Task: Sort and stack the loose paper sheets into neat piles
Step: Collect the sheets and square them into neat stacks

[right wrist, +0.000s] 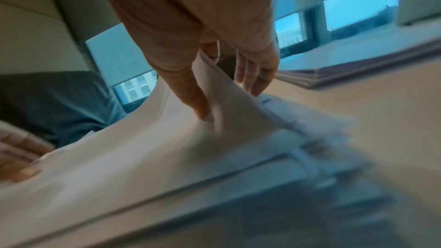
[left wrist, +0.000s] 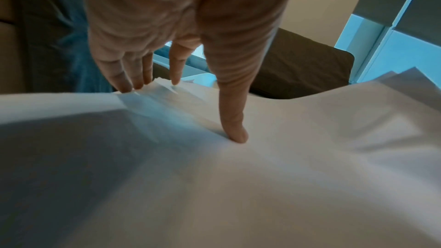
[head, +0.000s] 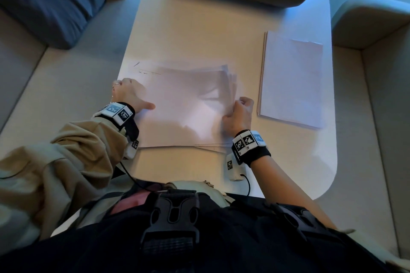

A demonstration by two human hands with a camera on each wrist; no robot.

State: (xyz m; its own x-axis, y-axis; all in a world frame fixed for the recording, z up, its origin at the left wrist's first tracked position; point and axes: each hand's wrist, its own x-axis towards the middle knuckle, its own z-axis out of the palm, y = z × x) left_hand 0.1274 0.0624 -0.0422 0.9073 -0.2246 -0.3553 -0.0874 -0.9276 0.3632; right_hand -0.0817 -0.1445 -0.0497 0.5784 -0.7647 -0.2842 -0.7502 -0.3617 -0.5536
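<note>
The loose paper sheets [head: 186, 104] lie fanned and uneven on the near middle of the pale desk [head: 199, 24], their right edges splayed out of line and blurred. The left hand [head: 128, 93] lies on their left side with its grip spread: the thumb [left wrist: 235, 131] presses flat on the top sheet while the straight fingers [left wrist: 124, 82] reach over the far left edge. The right hand [head: 240, 113] holds the right edge, its grip pinching a lifted, curled sheet [right wrist: 222, 90] between thumb and fingers. Well to the right, apart from the loose sheets, a squared pile of paper [head: 290, 80] lies flat near the desk's right edge. Cushioned seating [head: 55, 2] surrounds the desk, with windows [right wrist: 358, 8] beyond.
</note>
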